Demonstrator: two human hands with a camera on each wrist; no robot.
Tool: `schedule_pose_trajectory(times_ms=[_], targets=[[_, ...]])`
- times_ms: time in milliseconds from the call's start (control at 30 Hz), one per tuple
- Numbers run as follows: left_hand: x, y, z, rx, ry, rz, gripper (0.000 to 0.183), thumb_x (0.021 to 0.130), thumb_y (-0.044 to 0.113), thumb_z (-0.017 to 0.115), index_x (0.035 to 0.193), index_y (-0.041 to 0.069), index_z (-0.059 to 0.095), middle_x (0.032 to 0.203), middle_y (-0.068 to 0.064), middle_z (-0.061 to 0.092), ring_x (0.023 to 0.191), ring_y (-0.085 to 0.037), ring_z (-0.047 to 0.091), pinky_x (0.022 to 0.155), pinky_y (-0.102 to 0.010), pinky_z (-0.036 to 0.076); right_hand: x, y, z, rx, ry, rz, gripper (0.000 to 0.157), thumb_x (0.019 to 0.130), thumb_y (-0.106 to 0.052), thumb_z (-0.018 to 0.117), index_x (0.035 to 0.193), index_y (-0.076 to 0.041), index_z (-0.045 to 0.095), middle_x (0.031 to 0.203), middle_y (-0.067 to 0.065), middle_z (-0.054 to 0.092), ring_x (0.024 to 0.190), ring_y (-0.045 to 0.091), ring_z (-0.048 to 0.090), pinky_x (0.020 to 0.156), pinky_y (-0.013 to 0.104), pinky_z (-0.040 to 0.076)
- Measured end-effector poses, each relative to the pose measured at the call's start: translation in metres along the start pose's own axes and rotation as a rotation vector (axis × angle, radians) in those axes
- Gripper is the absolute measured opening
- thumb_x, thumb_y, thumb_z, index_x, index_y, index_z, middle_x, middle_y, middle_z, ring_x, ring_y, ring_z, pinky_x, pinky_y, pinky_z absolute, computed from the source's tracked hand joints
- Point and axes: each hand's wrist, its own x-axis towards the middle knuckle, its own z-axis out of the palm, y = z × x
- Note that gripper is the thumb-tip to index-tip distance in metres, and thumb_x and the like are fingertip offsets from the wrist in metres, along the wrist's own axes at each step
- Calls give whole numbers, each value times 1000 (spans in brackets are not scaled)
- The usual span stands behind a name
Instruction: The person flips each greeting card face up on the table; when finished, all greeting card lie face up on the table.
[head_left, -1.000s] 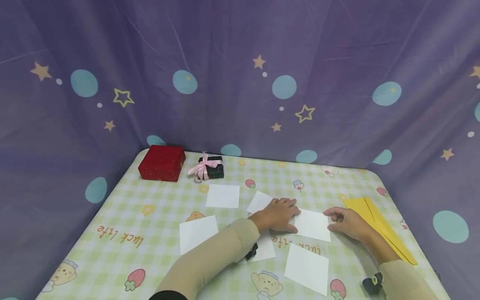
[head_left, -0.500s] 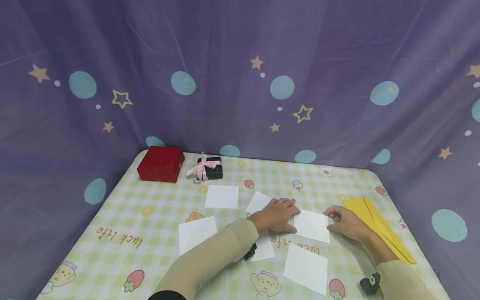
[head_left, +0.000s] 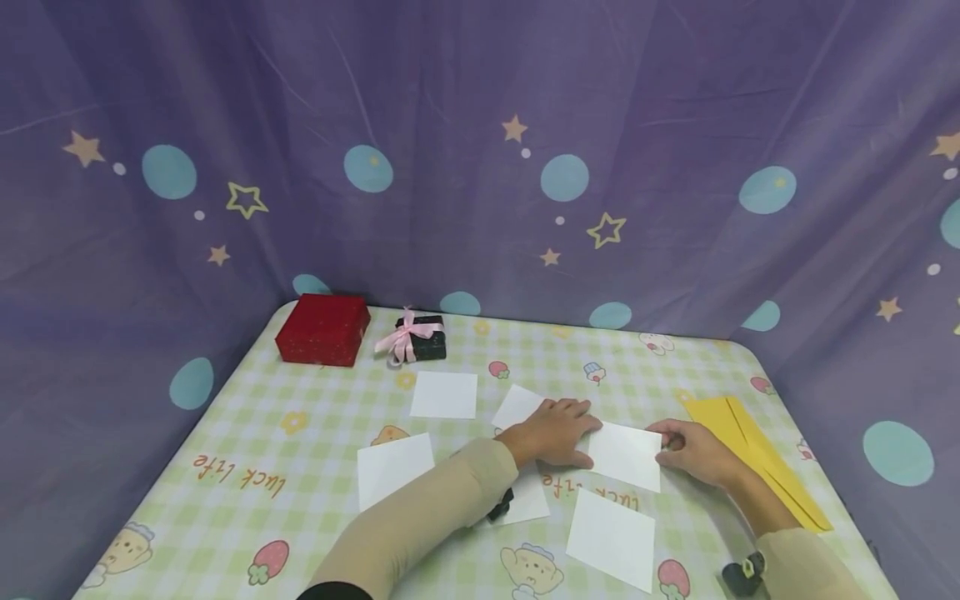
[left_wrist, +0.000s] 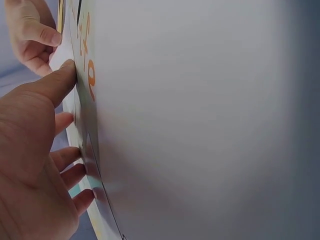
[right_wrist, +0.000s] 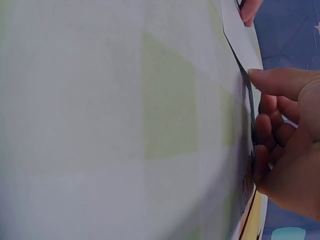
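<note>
On the right half of the table a square sheet of white paper [head_left: 624,454] lies between the two hands. My left hand [head_left: 558,432] rests at its left edge, fingers spread flat and thumb on the paper. In the left wrist view the left hand's thumb [left_wrist: 62,80] presses the sheet, with the fingers touching the surface. At the sheet's right edge my right hand [head_left: 693,450] pinches the paper, which looks slightly raised there. The right wrist view shows the thumb [right_wrist: 275,81] against the sheet's edge and the other fingers curled.
Other white square sheets lie around, including one in front [head_left: 613,540] and one at the back [head_left: 444,395]. Two sheets are partly under the left arm. A yellow envelope-like packet [head_left: 757,458] lies right. A red box [head_left: 324,329] and a black ribboned box [head_left: 422,337] stand back left.
The sheet's right edge has shifted slightly toward the near side and appears lifted in my right hand's fingers. My left hand has stayed in place.
</note>
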Motion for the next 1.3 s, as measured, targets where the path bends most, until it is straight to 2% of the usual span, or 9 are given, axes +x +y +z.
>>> schedule_pose_trajectory(times_ms=[200,333,533,867,967,1067,1100,1200,1300], targets=[[3,1,2,17,-3,-8,83,93,64,60,162,32,26,167,1,30,153,-20,32,119,-42,33,-3,-2,-3,34,43,-15,35,87,-2,74,122,0,68,88,4,61,78,5,55,70,21,47],[4,1,1,11,40,-13,85,92,60,64,162,32,25,166,1,34,150,-21,37,117,-43,35,-4,-2,-4,42,92,-15,33,87,-3,75,120,-2,69,87,2,61,77,5,57,70,21,48],[6,-1,-5,-12,164,4,69,92,47,71,153,31,41,157,6,46,141,-20,48,110,-41,42,-4,-3,-5,38,145,-42,29,87,-6,76,116,-6,71,85,0,62,76,5,58,68,22,48],[8,0,-22,-37,367,78,25,99,34,65,124,31,66,130,13,64,124,-8,60,98,-26,49,-10,-12,-10,134,190,-121,18,93,-12,73,109,-3,75,87,-8,69,70,3,58,61,24,50],[7,2,-27,-32,461,144,16,97,34,69,113,31,72,113,14,68,104,-3,64,86,-18,49,-12,-12,-13,202,181,-86,22,97,-18,70,110,0,74,81,-11,69,57,6,52,50,28,47],[6,4,-30,-31,532,190,11,95,35,72,105,32,75,96,14,65,80,-1,58,69,-13,44,-13,-11,-15,275,169,-92,29,101,-18,64,112,8,70,77,-7,70,54,9,54,48,30,48],[5,4,-30,-33,543,198,10,94,35,73,103,33,76,92,13,64,75,-2,55,65,-12,42,-12,-11,-15,293,165,-108,30,102,-16,62,113,11,69,78,-5,71,57,10,59,51,29,52],[4,5,-31,-45,540,191,11,94,38,72,103,35,77,95,16,69,86,-1,64,67,-10,44,-12,-10,-14,316,166,-150,29,104,-12,57,112,13,68,87,0,77,74,12,71,63,29,58],[4,5,-31,-58,512,194,14,95,39,71,106,35,78,98,17,74,92,0,67,71,-11,47,-12,-10,-12,287,180,-122,26,103,-14,60,109,8,72,87,-4,78,75,11,72,60,27,57]])
